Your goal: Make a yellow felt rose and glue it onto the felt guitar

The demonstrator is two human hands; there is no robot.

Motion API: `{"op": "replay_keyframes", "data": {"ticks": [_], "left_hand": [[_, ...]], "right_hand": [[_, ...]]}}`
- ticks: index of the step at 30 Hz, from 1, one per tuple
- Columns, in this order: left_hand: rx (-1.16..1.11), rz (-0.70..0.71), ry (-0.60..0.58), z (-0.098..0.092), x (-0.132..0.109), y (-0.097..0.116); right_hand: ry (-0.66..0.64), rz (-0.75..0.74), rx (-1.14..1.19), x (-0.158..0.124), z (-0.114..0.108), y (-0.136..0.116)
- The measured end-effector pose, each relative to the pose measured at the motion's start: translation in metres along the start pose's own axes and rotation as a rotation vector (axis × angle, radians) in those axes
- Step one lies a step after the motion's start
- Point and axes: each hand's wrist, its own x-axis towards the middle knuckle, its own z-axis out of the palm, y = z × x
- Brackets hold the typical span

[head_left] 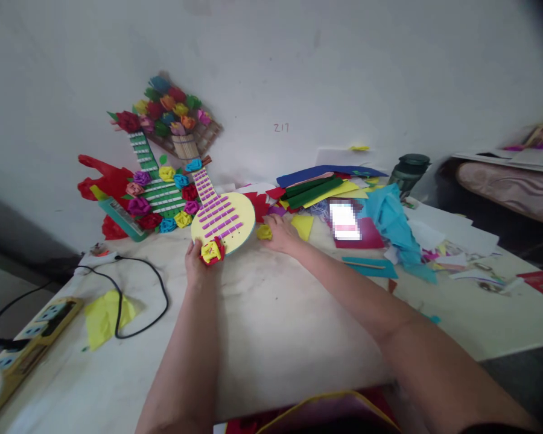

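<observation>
My left hand [194,260] grips the lower left edge of a pale yellow craft piece [247,216], a round board with a neck and rows of purple strips. A red and yellow paper flower [213,250] sits at its lower edge beside my fingers, and a blue flower [193,164] is at the top of the neck. To the right of the board, my right hand [280,235] reaches low over the table with its fingers around or touching a small yellow paper flower [265,232]; its grip is partly hidden. A yellow paper sheet [303,226] lies just behind that hand.
At the back left stand a green flowered craft piece [160,199], a glue bottle [123,218] and a flower basket picture [185,144]. Coloured paper [317,190], a phone [345,220] and a dark bottle [409,172] lie right. A power strip [40,343] and black cable [166,295] are left.
</observation>
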Motion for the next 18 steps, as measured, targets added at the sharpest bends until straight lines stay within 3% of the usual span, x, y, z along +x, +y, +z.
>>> {"op": "replay_keyframes", "data": {"ticks": [6,13,18], "left_hand": [[0.025,-0.011,-0.005,-0.004,0.005,-0.002],[0.034,-0.025,0.001,0.000,0.002,-0.002],[0.045,-0.034,-0.061,0.000,0.001,-0.002]], "right_hand": [[-0.111,0.120,-0.013,0.024,0.021,-0.017],[-0.132,0.111,-0.020,0.027,0.034,-0.024],[-0.035,0.029,0.033,0.025,0.032,-0.017]]}}
